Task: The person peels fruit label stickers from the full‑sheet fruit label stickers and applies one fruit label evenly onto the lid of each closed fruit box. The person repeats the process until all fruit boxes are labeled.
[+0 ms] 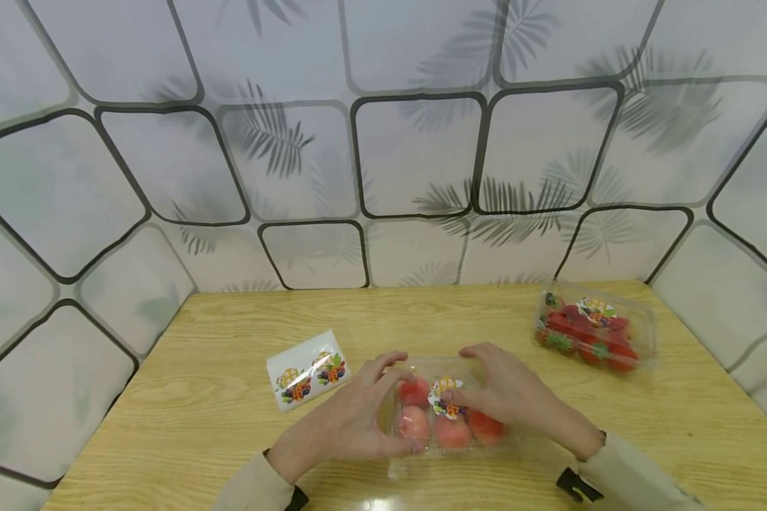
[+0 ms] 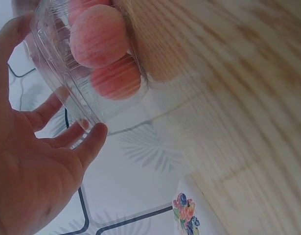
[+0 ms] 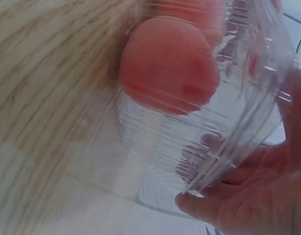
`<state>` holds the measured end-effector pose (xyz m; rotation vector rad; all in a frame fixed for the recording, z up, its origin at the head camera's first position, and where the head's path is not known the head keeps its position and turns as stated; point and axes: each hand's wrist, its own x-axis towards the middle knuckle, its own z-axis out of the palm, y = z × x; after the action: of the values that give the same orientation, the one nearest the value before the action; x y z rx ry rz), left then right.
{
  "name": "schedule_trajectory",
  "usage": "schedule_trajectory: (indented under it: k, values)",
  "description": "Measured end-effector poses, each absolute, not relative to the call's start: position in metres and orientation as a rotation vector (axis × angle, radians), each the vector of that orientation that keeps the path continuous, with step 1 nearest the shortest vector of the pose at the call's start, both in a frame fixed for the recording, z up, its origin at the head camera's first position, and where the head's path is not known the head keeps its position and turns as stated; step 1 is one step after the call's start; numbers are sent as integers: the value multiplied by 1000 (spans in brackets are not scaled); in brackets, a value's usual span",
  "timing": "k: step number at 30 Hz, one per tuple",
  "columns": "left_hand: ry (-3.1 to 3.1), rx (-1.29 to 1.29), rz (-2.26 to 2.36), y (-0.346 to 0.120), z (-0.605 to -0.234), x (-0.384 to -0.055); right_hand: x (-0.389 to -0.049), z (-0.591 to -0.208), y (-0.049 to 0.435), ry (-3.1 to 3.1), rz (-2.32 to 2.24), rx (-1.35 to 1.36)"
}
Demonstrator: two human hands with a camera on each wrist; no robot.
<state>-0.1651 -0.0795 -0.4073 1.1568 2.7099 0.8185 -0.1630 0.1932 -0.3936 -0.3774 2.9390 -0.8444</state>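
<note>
A clear plastic clamshell box of peaches sits on the wooden table in front of me, its lid down. On the lid is a round fruit-print sticker. My left hand spans the box's left end, thumb at the near side and fingers toward the back. In the left wrist view its fingertips lie along the box's rim. My right hand holds the right part, its thumb on the sticker and its fingers reaching over the back edge. Fingertips meet the rim in the right wrist view.
Left of the box lies a white sheet bearing two more fruit stickers. A clear box of strawberries with a similar sticker stands at the back right of the table. A patterned wall covering rises behind and at both sides.
</note>
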Motion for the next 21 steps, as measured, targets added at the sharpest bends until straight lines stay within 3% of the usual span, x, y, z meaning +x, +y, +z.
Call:
schedule_trajectory:
  k: [9,21]
  values:
    - [2725,1146,801,-80,-407,-165,-172,-397,191,2972,-977,-315]
    - [2737,1164,787,-80,-408,-166,-163,-396,180,3015,-643,-399]
